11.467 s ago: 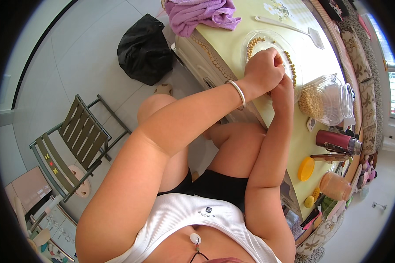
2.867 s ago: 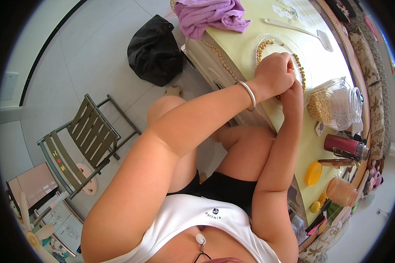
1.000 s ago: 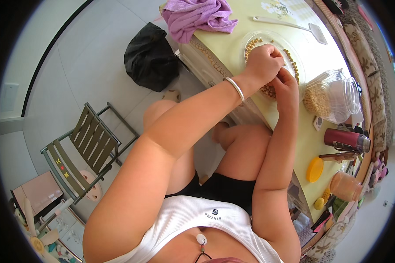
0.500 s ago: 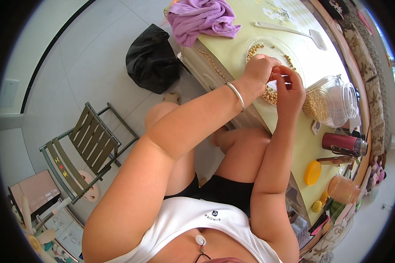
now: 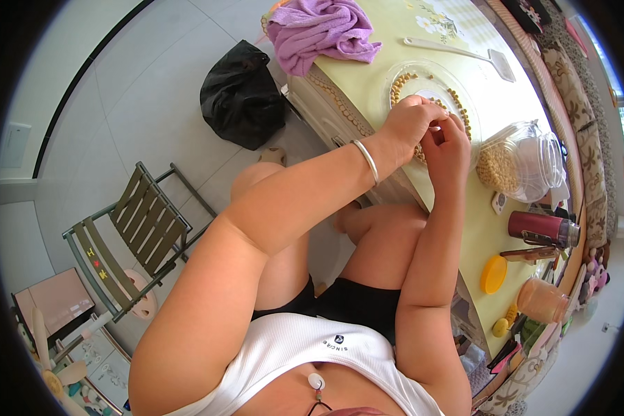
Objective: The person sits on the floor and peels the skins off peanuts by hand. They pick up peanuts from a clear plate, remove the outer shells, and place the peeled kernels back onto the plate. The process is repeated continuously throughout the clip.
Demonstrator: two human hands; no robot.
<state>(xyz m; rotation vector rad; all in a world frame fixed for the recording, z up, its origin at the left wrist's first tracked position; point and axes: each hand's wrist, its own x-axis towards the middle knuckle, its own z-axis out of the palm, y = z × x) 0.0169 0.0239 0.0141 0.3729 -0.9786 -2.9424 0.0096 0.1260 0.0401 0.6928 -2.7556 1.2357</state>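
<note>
A clear round plate (image 5: 420,64) sits at the table's edge, with tan beans (image 5: 460,104) round its inside and a pale middle. Above it my left hand (image 5: 410,123), a silver bangle (image 5: 365,162) on its wrist, is closed, fingertips pinched. My right hand (image 5: 448,154) meets it at the fingertips, its fingers bent and pinched too. Whatever lies between the fingers is hidden or too small to make out. A clear jar (image 5: 534,158) of similar beans lies tipped on its side, right of my right hand.
On the table are a purple towel (image 5: 319,31), a white spatula (image 5: 457,48), a maroon flask (image 5: 536,227), a yellow lid (image 5: 493,274) and a pinkish jar (image 5: 542,300). A black bag (image 5: 239,97) and a folding chair (image 5: 142,229) stand on the floor to the left.
My right hand has shifted slightly left and its fingers have curled in closer to the left hand's fingertips. More beans at the plate's right side now show.
</note>
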